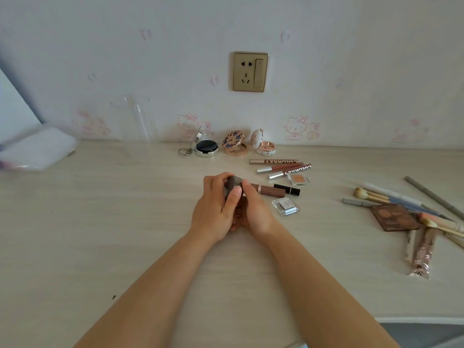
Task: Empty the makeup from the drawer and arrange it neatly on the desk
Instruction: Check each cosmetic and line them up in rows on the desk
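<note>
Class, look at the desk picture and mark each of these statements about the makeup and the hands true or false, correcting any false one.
1. Both hands hold a small grey case. True: the left hand and right hand meet around it.
2. The three compacts by the wall are closed. False: all three stand open.
3. The brushes lie at the desk's right side. True.
4. The brown palette lies left of the hands. False: it lies to their right, by the brushes.
5. A plug sits in the wall socket. False: it is unused.
</note>
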